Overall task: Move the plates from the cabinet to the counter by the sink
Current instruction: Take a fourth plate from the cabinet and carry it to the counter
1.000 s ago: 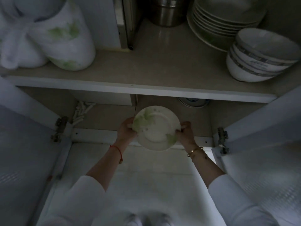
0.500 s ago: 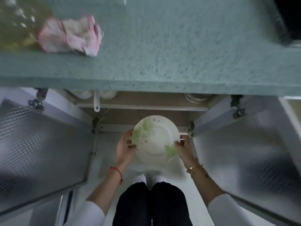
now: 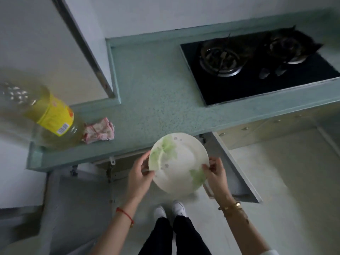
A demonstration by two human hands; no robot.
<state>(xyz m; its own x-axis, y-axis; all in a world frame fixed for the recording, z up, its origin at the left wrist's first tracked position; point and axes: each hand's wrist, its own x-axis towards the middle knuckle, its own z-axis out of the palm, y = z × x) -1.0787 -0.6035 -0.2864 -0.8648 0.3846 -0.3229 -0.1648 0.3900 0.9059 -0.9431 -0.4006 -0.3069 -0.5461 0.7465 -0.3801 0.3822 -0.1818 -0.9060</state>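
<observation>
A person is holding a white plate (image 3: 179, 164) with green leaf markings in both hands, in the air just in front of the near edge of the green speckled counter (image 3: 156, 100); the plate's far rim is overlapping that edge in the view, and its face is turning up towards the camera. The left hand (image 3: 138, 178) is gripping the plate's left rim, thumb lying on the face and the other fingers curling beneath; the right hand (image 3: 216, 175) is pinching the right rim between thumb and fingertips. A red string (image 3: 125, 214) is circling the left wrist; a gold bracelet (image 3: 231, 206) is sitting on the right wrist.

Below the counter, a cabinet door (image 3: 237, 166) is standing open to the right of the plate; the person's white shoes (image 3: 169, 210) are showing on the pale floor beneath it. On the counter's left end a large bottle (image 3: 46, 116) of yellow oil with a yellow label is standing, blurred; a crumpled pink-and-white cloth (image 3: 98, 130) is lying just beside it, to its right. Far right, a black gas stove (image 3: 257, 70) with two burners is sitting set into the counter, well apart from the plate.
</observation>
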